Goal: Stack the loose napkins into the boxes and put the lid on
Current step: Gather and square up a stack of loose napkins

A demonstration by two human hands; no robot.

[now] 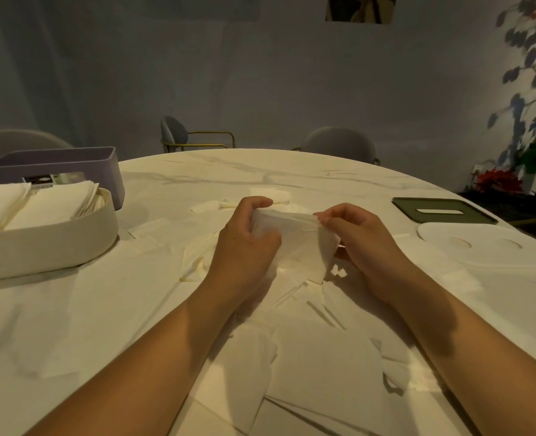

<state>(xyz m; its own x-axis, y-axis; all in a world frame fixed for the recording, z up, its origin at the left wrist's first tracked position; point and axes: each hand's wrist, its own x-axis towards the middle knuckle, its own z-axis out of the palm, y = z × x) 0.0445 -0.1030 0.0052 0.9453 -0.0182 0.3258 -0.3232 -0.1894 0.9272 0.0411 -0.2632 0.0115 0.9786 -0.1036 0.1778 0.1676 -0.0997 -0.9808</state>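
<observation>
Forearms [153, 357] extended, left hand [244, 243] and right hand [357, 237] seemingly pinch one napkin [296, 237].

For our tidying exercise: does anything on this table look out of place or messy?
Yes. Loose napkins lie scattered askew across the table. The green lid and white lid sit at right, away from the cream box and purple box at left. Left hand and right hand pinch one napkin.

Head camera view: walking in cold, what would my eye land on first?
The left hand and right hand pinch one white napkin between them above the table's middle. Loose napkins litter the table beneath them, and a cream box at far left is packed with stacked ones. A dark green lid lies at the right.
</observation>
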